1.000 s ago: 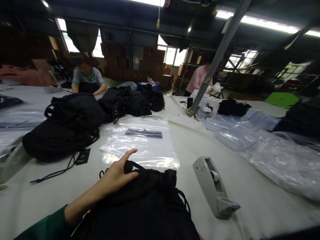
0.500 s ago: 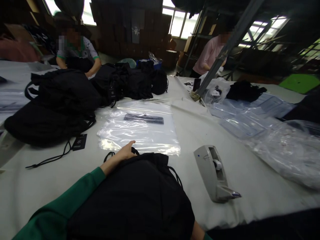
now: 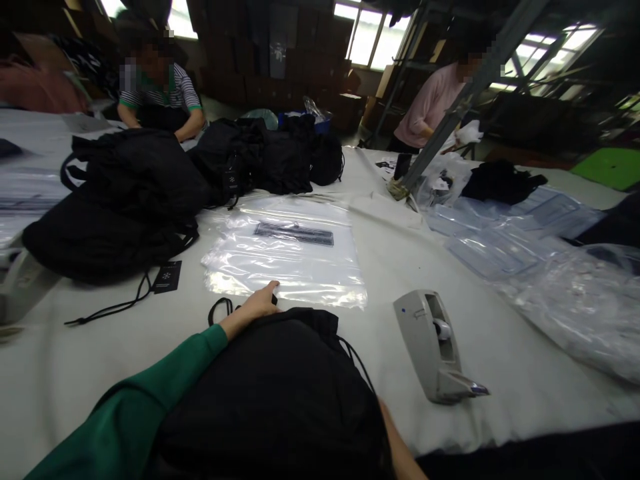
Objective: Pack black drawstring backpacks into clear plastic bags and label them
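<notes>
A black drawstring bag lies in front of me on the white-covered table, its cords looping out on both sides. My left hand is closed on the bag's far top edge, thumb pointing outward, the other fingers partly hidden by black fabric. On the bag's right side my right hand is hidden behind the cloth; only the bare forearm shows, so its fingers cannot be made out. Just beyond my left hand lies a stack of clear plastic bags with a printed black panel.
A grey tape dispenser stands to the right. More black bags pile up at the left, one with a hang tag. Clear plastic covers the right side. Two people work across the table, near a slanted metal post.
My right forearm has come further into view along the bag's right side. The left hand keeps its place at the top edge. The whole view has shifted slightly.
</notes>
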`<state>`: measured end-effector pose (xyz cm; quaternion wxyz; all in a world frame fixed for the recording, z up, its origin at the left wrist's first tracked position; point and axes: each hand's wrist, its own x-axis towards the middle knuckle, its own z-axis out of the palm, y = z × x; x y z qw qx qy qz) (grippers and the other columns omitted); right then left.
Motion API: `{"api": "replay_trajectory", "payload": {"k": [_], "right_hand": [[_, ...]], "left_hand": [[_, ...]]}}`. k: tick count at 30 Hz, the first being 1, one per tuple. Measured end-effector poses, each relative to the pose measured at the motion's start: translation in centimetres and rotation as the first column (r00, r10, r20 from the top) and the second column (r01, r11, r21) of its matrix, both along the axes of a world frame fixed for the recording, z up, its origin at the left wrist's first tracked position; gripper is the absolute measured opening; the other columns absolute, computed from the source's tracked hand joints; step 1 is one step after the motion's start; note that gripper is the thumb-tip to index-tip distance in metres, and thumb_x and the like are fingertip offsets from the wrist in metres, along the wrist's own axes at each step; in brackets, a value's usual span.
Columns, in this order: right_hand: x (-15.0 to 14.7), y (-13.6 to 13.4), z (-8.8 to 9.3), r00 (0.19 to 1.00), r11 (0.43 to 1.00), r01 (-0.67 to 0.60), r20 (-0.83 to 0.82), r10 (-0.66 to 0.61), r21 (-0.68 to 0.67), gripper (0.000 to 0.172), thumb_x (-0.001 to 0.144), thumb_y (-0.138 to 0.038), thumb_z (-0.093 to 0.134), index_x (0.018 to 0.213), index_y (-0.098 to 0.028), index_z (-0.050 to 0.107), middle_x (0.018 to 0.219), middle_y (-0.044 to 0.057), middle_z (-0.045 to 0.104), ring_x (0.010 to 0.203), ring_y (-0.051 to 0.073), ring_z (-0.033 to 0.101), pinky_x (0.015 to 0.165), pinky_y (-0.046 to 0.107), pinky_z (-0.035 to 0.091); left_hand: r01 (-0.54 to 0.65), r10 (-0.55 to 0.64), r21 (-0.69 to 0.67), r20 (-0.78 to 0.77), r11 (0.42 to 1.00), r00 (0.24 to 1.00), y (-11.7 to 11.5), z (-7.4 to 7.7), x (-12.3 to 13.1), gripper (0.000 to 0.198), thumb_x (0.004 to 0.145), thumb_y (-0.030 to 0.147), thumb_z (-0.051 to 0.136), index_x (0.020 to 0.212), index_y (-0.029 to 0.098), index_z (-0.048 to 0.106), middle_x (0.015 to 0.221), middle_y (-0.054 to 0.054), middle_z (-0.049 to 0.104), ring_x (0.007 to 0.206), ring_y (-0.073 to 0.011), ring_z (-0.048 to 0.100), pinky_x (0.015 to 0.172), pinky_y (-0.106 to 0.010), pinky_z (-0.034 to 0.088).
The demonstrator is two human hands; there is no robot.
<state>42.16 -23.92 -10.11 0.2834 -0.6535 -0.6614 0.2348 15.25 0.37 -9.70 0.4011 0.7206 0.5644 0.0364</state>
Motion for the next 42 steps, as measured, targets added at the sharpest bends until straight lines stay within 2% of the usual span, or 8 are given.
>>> {"api": "replay_trajectory", "payload": {"k": [4,7,10,14,24,30,37,42], "right_hand": [[0.0,0.2,6.6,0.976,0.966,0.217,-0.005,-0.219,0.143,0.040,0.094,-0.047,0.047,0.122,-0.025,0.065,0.111,0.013,0.072,0.098,0.039,0.069,0.081,0.049,0.061],[-2.7,0.6,10.0,0.978,0.934,-0.178,0.159,0.133,0.311,0.067,0.087,-0.051,0.058,0.147,-0.027,0.040,0.145,0.014,0.048,0.129,0.040,0.048,0.105,0.060,0.042],[-4.6,1.6,9.9,0.867,0.852,-0.468,0.308,0.391,0.235,0.067,0.084,-0.047,0.068,0.144,-0.025,0.046,0.143,0.015,0.050,0.128,0.038,0.050,0.105,0.061,0.042],[-3.1,1.5,7.7,0.896,0.884,-0.414,0.268,0.355,0.216,0.054,0.088,-0.038,0.064,0.139,-0.027,0.052,0.139,0.013,0.055,0.125,0.033,0.055,0.104,0.054,0.047],[-5.6,7.4,13.1,0.900,0.898,-0.428,0.137,0.414,0.099,0.050,0.095,-0.038,0.053,0.142,-0.022,0.049,0.145,0.011,0.049,0.134,0.031,0.045,0.112,0.053,0.036],[-7.0,10.3,8.5,0.781,0.772,-0.612,0.018,0.624,-0.173,0.038,0.101,-0.036,0.040,0.119,-0.021,0.069,0.126,0.011,0.066,0.122,0.030,0.057,0.106,0.051,0.043],[-5.5,11.4,7.1,0.926,0.926,-0.376,-0.024,0.376,0.009,0.024,0.092,-0.026,0.055,0.108,-0.023,0.072,0.112,0.007,0.072,0.105,0.025,0.067,0.094,0.043,0.053],[-7.8,14.3,7.7,0.802,0.801,-0.591,0.174,0.571,0.094,0.036,0.090,-0.026,0.061,0.126,-0.024,0.061,0.128,0.009,0.064,0.117,0.027,0.058,0.103,0.047,0.043]], "left_hand": [[0.045,-0.043,0.060,-0.023,0.997,0.999,-0.6,1.6,0.1,0.071,0.078,0.026,0.064,0.143,0.011,0.039,0.128,-0.022,0.061,0.118,-0.0364,0.058,0.094,-0.039,0.046],[0.065,-0.063,0.109,-0.024,0.992,0.998,-2.0,5.2,-1.1,0.056,0.091,0.035,0.048,0.140,0.009,0.045,0.126,-0.021,0.063,0.118,-0.0371,0.058,0.098,-0.044,0.044],[0.152,-0.157,0.109,0.032,0.982,0.987,-5.6,9.6,-3.4,0.055,0.097,0.048,0.034,0.136,0.015,0.053,0.130,-0.011,0.063,0.121,-0.0322,0.057,0.103,-0.040,0.041],[0.357,-0.359,0.038,0.069,0.933,0.931,-12.6,12.8,-5.8,0.081,0.075,0.067,0.063,0.144,0.031,0.043,0.155,-0.008,0.035,0.141,-0.0369,0.032,0.114,-0.051,0.028],[0.396,-0.395,-0.051,0.043,0.917,0.918,-15.9,11.1,-6.4,0.097,0.067,0.051,0.078,0.149,0.039,0.027,0.160,-0.012,0.019,0.146,-0.0403,0.014,0.114,-0.065,0.015],[0.360,-0.357,-0.006,0.121,0.933,0.926,-13.7,9.8,-5.6,0.093,0.061,0.064,0.077,0.143,0.033,0.046,0.149,-0.010,0.044,0.138,-0.0372,0.036,0.115,-0.054,0.027],[0.212,-0.234,0.185,0.110,0.960,0.966,-9.4,7.3,-6.4,0.048,0.093,0.047,0.046,0.137,0.026,0.054,0.141,-0.008,0.054,0.127,-0.0297,0.048,0.109,-0.045,0.036],[0.425,-0.434,0.199,0.000,0.883,0.901,-6.6,7.3,-6.1,0.022,0.084,0.025,0.056,0.097,0.025,0.073,0.095,-0.007,0.072,0.091,-0.0271,0.064,0.083,-0.036,0.046]]}}
